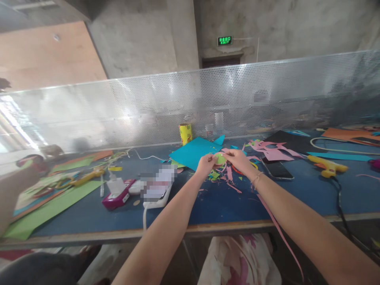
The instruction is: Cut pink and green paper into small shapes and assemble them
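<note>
Between my two hands is a small round green paper disc [220,159], held above the blue tabletop. The fingers of my left hand [207,164] pinch its left edge. At its right edge, the fingers of my right hand [238,160] are closed on it too. Below and around them lie green and pink paper scraps [230,176]. A blue paper sheet [190,152] is just behind my left hand. Partly hidden by my right hand are what look like scissor handles, red and yellow.
A phone [277,169] and a yellow glue gun [328,165] with a black cord lie to the right. To the left are a white power strip [157,200], a purple socket block [117,196] and green paper [53,206]. A yellow roll [185,133] stands by the perforated metal screen [166,103].
</note>
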Action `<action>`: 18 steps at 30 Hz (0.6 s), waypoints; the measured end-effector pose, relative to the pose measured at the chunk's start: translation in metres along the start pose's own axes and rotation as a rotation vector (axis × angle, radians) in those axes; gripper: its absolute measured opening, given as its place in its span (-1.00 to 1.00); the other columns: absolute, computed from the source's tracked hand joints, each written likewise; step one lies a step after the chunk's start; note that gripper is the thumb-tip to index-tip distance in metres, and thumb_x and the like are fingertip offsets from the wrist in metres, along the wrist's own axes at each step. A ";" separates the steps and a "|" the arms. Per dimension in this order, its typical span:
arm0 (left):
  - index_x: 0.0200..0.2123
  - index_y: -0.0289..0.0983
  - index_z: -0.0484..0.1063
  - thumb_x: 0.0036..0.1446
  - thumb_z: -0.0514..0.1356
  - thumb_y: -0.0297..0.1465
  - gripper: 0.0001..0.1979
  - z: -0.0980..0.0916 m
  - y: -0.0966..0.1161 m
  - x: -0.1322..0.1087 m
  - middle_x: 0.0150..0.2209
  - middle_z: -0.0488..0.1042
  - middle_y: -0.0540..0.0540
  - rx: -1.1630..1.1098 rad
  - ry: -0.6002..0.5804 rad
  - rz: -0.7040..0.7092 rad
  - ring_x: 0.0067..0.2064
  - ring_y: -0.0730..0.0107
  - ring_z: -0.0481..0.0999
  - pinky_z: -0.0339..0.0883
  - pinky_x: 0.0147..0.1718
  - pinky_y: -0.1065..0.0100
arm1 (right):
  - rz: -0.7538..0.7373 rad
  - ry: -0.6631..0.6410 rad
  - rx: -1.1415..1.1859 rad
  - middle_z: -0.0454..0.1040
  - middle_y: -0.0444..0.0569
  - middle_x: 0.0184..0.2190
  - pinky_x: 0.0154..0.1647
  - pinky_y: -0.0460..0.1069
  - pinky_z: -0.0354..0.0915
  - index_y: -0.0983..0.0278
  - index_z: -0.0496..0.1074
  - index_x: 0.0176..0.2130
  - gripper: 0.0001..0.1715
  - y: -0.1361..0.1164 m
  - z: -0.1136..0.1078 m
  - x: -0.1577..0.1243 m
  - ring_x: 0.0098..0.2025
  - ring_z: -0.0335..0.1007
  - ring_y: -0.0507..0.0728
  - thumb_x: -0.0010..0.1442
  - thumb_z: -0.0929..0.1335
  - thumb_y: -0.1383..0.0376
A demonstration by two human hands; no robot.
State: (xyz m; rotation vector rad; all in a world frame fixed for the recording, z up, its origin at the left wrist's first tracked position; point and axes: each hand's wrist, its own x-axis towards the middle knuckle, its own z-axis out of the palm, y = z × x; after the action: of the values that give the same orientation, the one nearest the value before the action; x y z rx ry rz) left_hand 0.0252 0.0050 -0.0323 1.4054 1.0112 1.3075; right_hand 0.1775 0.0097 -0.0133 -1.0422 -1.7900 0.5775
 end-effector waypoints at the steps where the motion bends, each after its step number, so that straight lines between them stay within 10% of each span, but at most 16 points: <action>1: -0.37 -0.32 0.36 -0.01 0.18 -0.39 -0.88 -0.001 0.000 0.000 -0.47 0.44 -0.05 0.096 0.050 0.038 -0.41 0.38 0.46 0.37 -0.34 0.31 | -0.026 0.022 -0.051 0.45 -0.04 -0.52 -0.42 -0.05 0.20 0.32 0.42 -0.48 -0.75 0.000 0.000 0.000 -0.48 0.32 0.07 0.01 0.28 0.18; 6: -0.40 -0.28 0.36 -0.18 0.27 -0.46 -0.80 -0.003 0.008 -0.006 -0.28 0.40 -0.13 0.445 0.423 0.350 -0.25 0.33 0.40 0.29 -0.22 0.31 | -0.126 0.138 -0.237 0.45 -0.03 -0.54 -0.40 -0.05 0.18 0.29 0.37 -0.54 -0.75 -0.003 -0.001 -0.002 -0.45 0.33 0.08 0.05 0.27 0.19; 18: -0.34 -0.34 0.43 -0.15 0.26 -0.38 -0.76 0.017 0.005 -0.010 -0.29 0.48 -0.15 -0.239 -0.023 0.078 -0.26 0.36 0.45 0.29 -0.18 0.29 | -0.312 0.032 -0.433 0.41 -0.01 -0.45 -0.34 -0.06 0.16 0.27 0.33 -0.47 -0.81 -0.006 0.005 -0.006 -0.38 0.30 0.08 0.13 0.22 0.29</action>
State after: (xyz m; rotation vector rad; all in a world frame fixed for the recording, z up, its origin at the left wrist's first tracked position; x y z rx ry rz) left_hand 0.0412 -0.0077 -0.0296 1.2845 0.7634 1.4158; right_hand 0.1717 0.0016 -0.0136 -1.0147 -2.0473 -0.0220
